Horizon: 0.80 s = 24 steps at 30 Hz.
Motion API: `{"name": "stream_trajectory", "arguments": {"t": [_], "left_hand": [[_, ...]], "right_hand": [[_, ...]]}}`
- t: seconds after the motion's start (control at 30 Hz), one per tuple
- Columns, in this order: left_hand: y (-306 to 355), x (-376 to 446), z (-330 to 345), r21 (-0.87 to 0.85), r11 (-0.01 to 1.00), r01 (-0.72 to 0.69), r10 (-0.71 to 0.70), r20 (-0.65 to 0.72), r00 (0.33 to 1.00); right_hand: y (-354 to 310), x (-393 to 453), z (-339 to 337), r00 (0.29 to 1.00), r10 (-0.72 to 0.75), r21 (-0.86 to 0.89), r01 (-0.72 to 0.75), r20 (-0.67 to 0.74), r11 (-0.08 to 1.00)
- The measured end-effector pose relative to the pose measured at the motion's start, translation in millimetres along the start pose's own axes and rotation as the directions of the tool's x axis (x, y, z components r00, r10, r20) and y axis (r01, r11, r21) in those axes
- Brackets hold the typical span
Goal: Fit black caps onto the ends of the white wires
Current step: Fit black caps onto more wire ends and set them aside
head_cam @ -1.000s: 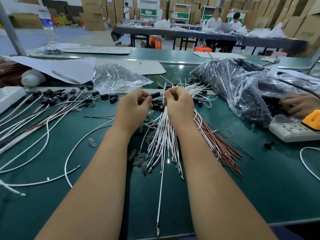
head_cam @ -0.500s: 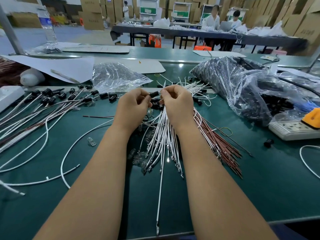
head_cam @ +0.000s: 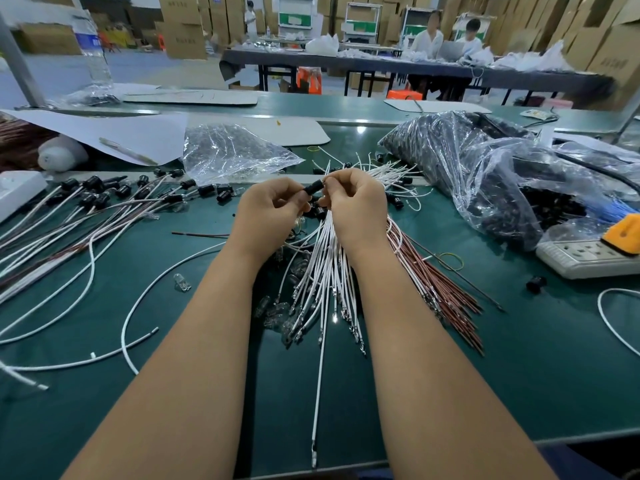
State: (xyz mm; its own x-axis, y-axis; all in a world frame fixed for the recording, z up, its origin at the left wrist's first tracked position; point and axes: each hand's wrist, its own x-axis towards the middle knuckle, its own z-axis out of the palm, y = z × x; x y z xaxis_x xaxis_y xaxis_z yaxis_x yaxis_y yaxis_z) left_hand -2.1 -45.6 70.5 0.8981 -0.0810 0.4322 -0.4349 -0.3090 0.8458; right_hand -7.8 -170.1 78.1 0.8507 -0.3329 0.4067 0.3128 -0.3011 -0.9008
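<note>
Above the green table (head_cam: 519, 375), my left hand (head_cam: 268, 211) pinches a black cap (head_cam: 313, 187) at mid height. My right hand (head_cam: 353, 206) meets it from the right and pinches the top end of a white wire (head_cam: 320, 358), which hangs down toward the near edge. Under both hands lies a fanned bundle of white wires (head_cam: 323, 275) with metal terminals. More loose black caps (head_cam: 318, 212) sit just below my fingers. On the left lie several white wires with black caps fitted (head_cam: 93, 195).
A large clear bag of black caps (head_cam: 485, 174) fills the right. A smaller clear bag (head_cam: 228, 150) lies behind my hands. Brown wires (head_cam: 446, 292) fan out right of the white bundle. A power strip (head_cam: 585, 258) and a stray cap (head_cam: 536, 283) are at right. Small glass bulbs (head_cam: 277, 313) lie centre.
My hands have stayed together over the bundle, still working the cap and wire end. Another person's hand that was at the right bag a second ago is gone.
</note>
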Motion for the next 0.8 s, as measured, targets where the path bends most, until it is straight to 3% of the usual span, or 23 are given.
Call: {"name": "stream_trajectory", "arguments": {"t": [0.33,0.5,0.8], "left_hand": [[-4.4,1.2,1.6,0.044,0.999,-0.008,0.010,-0.041,0.999],[-8.4,3.5,1.4,0.056,0.998,0.002,0.002,-0.076,0.997],[-6.6,6.0,-0.1,0.044,0.999,0.002,-0.001,-0.018,1.000]], "right_hand": [[-0.1,-1.9,2.8,0.998,-0.062,-0.124,0.064,0.018,0.990],[2.0,-7.0,4.4,0.986,-0.163,-0.225,0.168,0.037,0.960],[0.8,-11.1,8.5,0.988,-0.147,-0.132,0.152,0.045,0.980]]}}
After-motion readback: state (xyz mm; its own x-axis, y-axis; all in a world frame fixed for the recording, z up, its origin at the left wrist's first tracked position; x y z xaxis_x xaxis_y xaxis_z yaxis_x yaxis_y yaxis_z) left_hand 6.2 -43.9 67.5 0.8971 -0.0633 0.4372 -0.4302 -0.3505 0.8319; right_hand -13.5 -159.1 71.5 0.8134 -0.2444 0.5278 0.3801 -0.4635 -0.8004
